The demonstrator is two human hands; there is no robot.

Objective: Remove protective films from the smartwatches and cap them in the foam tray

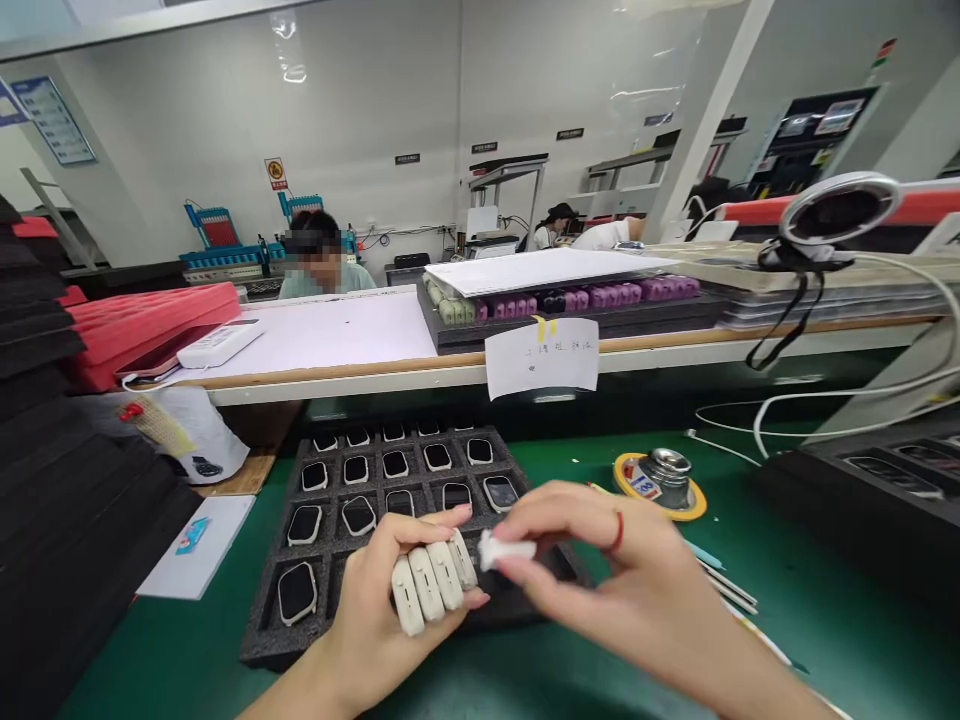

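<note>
My left hand [375,600] is closed around a row of several cream-coloured smartwatch cases [427,588], pressed side by side with their edges facing up. My right hand [600,560] pinches a small crumpled white wipe [506,550] between thumb and fingers, just right of the endmost case. Whether the wipe touches that case, I cannot tell. Below both hands lies a black foam tray [262,635] with smartwatches [298,592] set face up in its compartments. My hands hide part of the tray's near right side.
A yellow-rimmed dish with a metal-topped bottle [670,470] stands to the right, near several thin tools [731,585]. Stacked black foam [97,500] rises at left beside a white pad [199,545]. A shelf [360,375] with more trays crosses ahead; a co-worker [322,260] sits beyond.
</note>
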